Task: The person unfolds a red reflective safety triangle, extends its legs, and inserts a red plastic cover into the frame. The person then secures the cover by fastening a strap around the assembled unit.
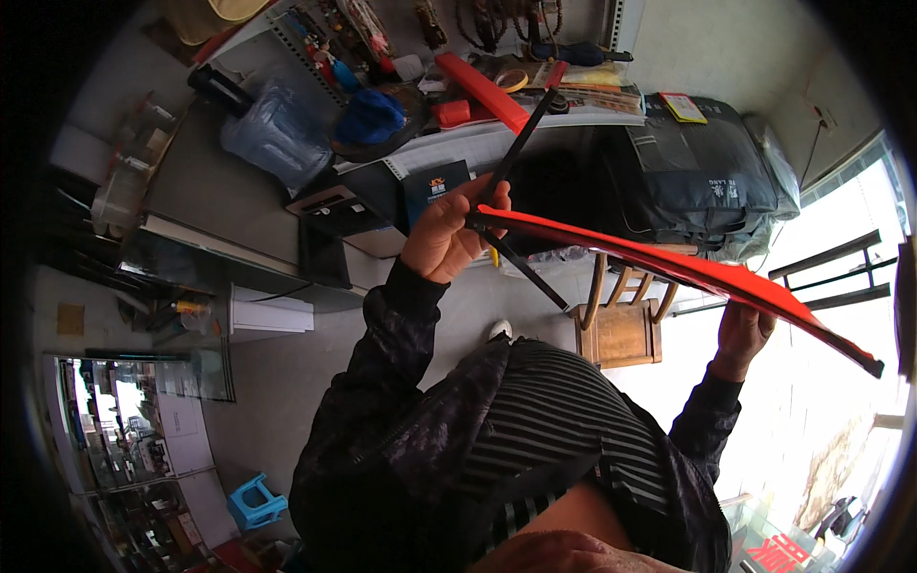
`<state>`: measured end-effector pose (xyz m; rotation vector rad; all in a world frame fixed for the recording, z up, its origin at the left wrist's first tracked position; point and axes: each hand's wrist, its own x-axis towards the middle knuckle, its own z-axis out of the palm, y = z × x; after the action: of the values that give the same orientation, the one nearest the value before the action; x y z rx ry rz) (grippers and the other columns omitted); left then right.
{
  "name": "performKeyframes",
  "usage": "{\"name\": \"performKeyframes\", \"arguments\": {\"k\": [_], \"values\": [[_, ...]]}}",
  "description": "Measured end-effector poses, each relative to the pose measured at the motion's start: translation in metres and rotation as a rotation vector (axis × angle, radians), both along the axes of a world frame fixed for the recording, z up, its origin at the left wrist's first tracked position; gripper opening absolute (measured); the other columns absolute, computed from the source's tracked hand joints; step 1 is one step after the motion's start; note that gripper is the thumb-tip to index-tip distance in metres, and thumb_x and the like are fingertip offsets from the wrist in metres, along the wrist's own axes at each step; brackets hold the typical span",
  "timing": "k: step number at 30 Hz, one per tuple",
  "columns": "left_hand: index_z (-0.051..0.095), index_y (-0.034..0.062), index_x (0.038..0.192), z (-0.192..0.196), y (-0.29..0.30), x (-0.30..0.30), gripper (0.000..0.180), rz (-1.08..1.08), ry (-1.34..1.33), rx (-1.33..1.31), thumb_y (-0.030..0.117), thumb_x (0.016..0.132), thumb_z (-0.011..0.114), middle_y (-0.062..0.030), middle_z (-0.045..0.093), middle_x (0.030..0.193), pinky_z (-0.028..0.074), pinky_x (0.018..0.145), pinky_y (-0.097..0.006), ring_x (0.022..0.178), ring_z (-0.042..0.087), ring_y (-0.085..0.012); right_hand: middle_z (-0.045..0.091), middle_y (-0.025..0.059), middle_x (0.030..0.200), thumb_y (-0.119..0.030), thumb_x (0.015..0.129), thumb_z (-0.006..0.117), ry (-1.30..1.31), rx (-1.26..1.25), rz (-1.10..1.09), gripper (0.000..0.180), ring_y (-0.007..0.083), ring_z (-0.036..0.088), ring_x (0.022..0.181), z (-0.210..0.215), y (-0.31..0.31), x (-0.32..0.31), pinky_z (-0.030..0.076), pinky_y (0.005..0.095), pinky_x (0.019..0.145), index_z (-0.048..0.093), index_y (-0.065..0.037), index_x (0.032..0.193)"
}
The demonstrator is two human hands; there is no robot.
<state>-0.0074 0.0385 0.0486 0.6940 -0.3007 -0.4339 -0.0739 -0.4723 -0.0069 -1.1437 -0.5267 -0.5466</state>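
A long red panel point(650, 256) with a dark edge stretches from the middle of the view to the right, tilted and seen almost edge-on. Its exact kind I cannot make out. At its left end my left hand point(451, 229) is closed around the spot where it meets black bars. One black bar point(528, 132) runs up from this hand to a reddish tip, and another black bar point(530, 270) slants down toward the floor. Farther right, my right hand point(745, 334) grips the panel's lower edge from beneath, its fingers partly hidden by the panel.
Ahead is a cluttered shelf point(592, 116) with a red strip point(482, 91) and a tape roll point(512, 80). A black bag point(707, 158) stands at right. Below the panel is a wooden chair point(619, 334); a blue stool point(256, 501) and glass cabinet point(134, 420) are at left.
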Motion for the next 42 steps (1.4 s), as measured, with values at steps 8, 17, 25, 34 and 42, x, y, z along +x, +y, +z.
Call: {"name": "performKeyframes", "arguments": {"k": [8,17,25,34,42], "values": [[0.041,-0.0015,0.161,0.014,0.003,-0.020,0.092,-0.018,-0.088,0.089,0.038,0.091,0.086,-0.0038,0.059,0.134,0.046,0.111,-0.039,0.125,0.055,-0.0200,0.074,0.0118,0.114,-0.049,0.102,0.067,-0.058,-0.217,0.094,0.040,0.0310,0.062,0.115,0.007,-0.009,0.004,0.037,0.0588,0.120,0.070,-0.012,0.118],[0.043,0.0005,0.161,0.017,0.001,-0.023,0.086,-0.063,-0.136,0.058,0.031,0.093,0.086,-0.0036,0.062,0.130,0.045,0.114,-0.038,0.125,0.056,-0.0210,0.073,0.0078,0.123,-0.035,0.102,0.071,-0.089,-0.216,0.231,0.033,0.0295,0.059,0.120,0.000,-0.017,0.007,0.032,0.0562,0.123,0.070,-0.014,0.127],[0.045,0.0032,0.160,0.012,0.000,-0.024,0.082,-0.015,-0.153,0.099,0.031,0.094,0.084,-0.0035,0.067,0.129,0.048,0.116,-0.039,0.128,0.063,-0.0216,0.072,0.0070,0.124,-0.033,0.101,0.073,-0.100,-0.208,0.229,0.033,0.0289,0.059,0.119,0.010,-0.012,0.005,0.032,0.0550,0.123,0.070,-0.013,0.127],[0.028,0.0058,0.167,0.014,0.002,-0.024,0.097,-0.079,-0.014,0.073,0.045,0.095,0.079,-0.0072,0.056,0.155,0.055,0.111,-0.064,0.152,0.046,-0.0325,0.072,0.0093,0.117,-0.040,0.105,0.066,-0.014,-0.144,0.111,0.033,0.0299,0.062,0.117,0.003,-0.006,0.001,0.039,0.0561,0.119,0.069,-0.011,0.120],[0.021,0.0074,0.170,0.004,0.001,-0.009,0.093,-0.168,0.040,0.056,0.038,0.100,0.075,-0.0141,0.034,0.172,0.066,0.095,-0.059,0.154,0.040,-0.0395,0.074,0.0096,0.123,-0.016,0.102,0.074,0.192,0.129,0.047,0.028,0.0311,0.067,0.122,-0.011,-0.009,0.002,0.043,0.0543,0.118,0.073,-0.006,0.128]]}}
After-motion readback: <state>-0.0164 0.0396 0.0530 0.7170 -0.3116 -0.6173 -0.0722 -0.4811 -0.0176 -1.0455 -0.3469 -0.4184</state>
